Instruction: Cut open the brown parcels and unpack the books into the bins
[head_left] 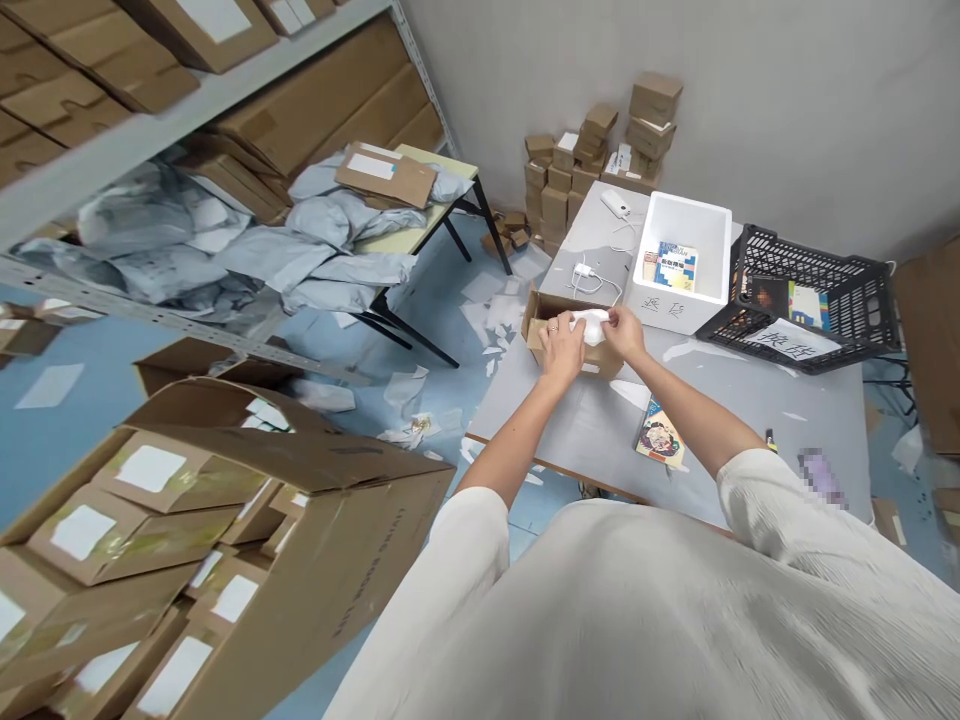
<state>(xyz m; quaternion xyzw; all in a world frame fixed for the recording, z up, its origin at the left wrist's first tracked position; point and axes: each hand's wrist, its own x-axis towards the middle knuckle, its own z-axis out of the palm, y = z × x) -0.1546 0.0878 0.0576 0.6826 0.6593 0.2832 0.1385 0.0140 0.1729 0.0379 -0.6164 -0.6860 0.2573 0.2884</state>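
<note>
Both hands are over a small open cardboard box (534, 335) on the grey table (559, 415). A crumpled white item (592, 326), perhaps a bag or wrapping, lies between them at the box's mouth. My left hand (562, 347) has its fingers bent over the left side of that item. On the right side, my right hand (624, 333) pinches its edge. What is inside the box is hidden by the hands. A book with a colourful cover (660, 437) lies nearer my body, below my right forearm.
A white foam box (679, 312) and a black crate (862, 310), both with books inside, stand to the right. Beyond the cardboard box lies a white cable (589, 272). A large carton of parcels (375, 530) stands at left, below a shelf (247, 85). Paper scraps (495, 315) litter the floor.
</note>
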